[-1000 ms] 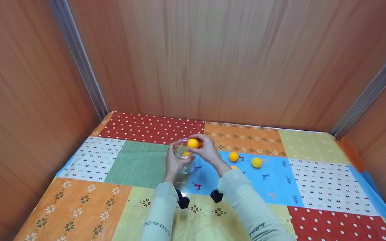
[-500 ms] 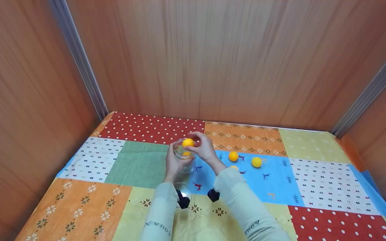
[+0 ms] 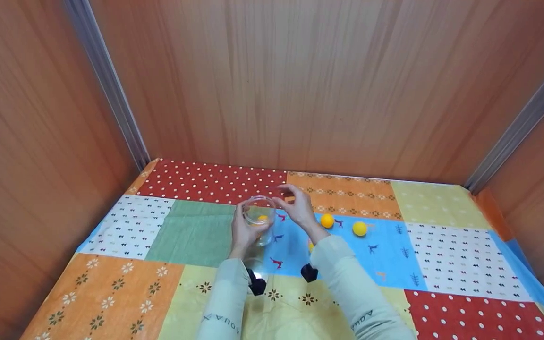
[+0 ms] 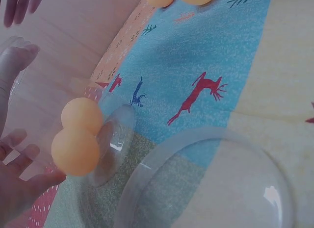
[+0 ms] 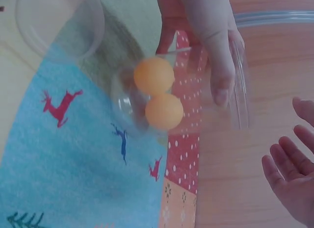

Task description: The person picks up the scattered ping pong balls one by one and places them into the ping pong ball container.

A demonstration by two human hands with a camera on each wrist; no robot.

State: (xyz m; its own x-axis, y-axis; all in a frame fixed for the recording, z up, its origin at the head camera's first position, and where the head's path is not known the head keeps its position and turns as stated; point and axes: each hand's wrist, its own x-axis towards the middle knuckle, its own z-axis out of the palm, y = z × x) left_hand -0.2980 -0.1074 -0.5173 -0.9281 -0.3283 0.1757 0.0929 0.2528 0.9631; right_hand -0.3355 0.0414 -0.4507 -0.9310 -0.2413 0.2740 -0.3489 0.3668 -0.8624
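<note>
My left hand point(image 3: 246, 232) grips a clear jar point(image 3: 265, 240) around its upper part, the mouth facing up. Two orange ping-pong balls lie inside, a lower one point(image 5: 154, 76) and an upper one point(image 5: 164, 112). Just right of the jar's rim is my right hand point(image 3: 299, 208), holding nothing, its fingers apart and loosely bent. On the cloth to the right sit an orange ping-pong ball point(image 3: 327, 221) and a yellower ball point(image 3: 360, 229). Another ball point(image 3: 310, 246) is mostly hidden by my right wrist.
A clear round lid point(image 4: 282, 189) lies on the cloth in front of the jar, close to my left wrist. The patchwork cloth point(image 3: 196, 231) covers the table. Wood-grain panels point(image 3: 319, 85) stand behind and at both sides.
The orange ball that my right hand pinched over the jar's mouth is now in the jar. My right hand has let go and moved right, while my left hand keeps its grip.
</note>
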